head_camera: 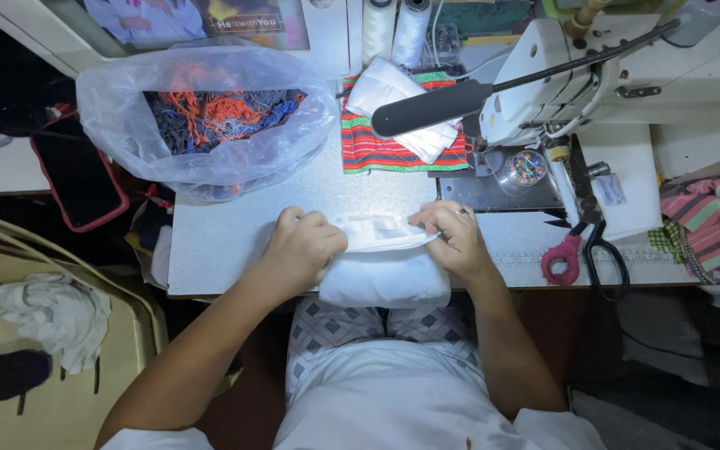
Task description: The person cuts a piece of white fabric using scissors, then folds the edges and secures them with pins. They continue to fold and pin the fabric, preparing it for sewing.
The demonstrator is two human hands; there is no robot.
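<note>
A folded piece of white cloth (383,279) lies at the near edge of the sewing table (218,242) and hangs a little over it. My left hand (303,246) presses on the cloth's left end with its fingers curled over the fabric. My right hand (458,237), with a ring on one finger, pinches the cloth's upper right edge. Bright lamp light falls on the strip of cloth between both hands.
A white sewing machine (577,75) with a black lamp arm (435,107) stands at the back right. Scissors (593,242) lie right of my right hand. A clear plastic bag of thread scraps (210,117), striped red-green cloth (393,150), thread spools (395,29), a phone (77,179).
</note>
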